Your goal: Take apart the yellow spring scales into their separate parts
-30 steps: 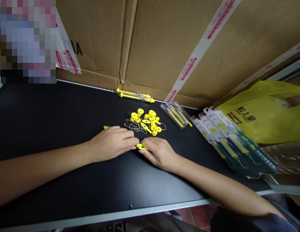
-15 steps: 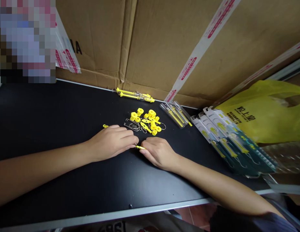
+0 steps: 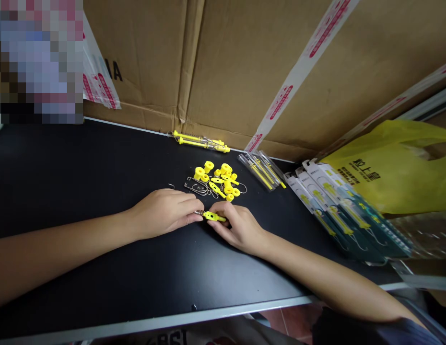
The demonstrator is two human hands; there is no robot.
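Hands pinched closed, left on metal part, right on yellow piece, ends hidden.

Left hand pinches thin silvery metal wire part; right hand grips small slotted yellow plastic piece beside it. Beyond them, loose yellow cylindrical plastic fittings and bent silvery wire hooks lie on flat black tabletop.

over on the right slumps a yellow plastic bag, and behind the black surface rises brown cardboard crossed by red-and-white tape.
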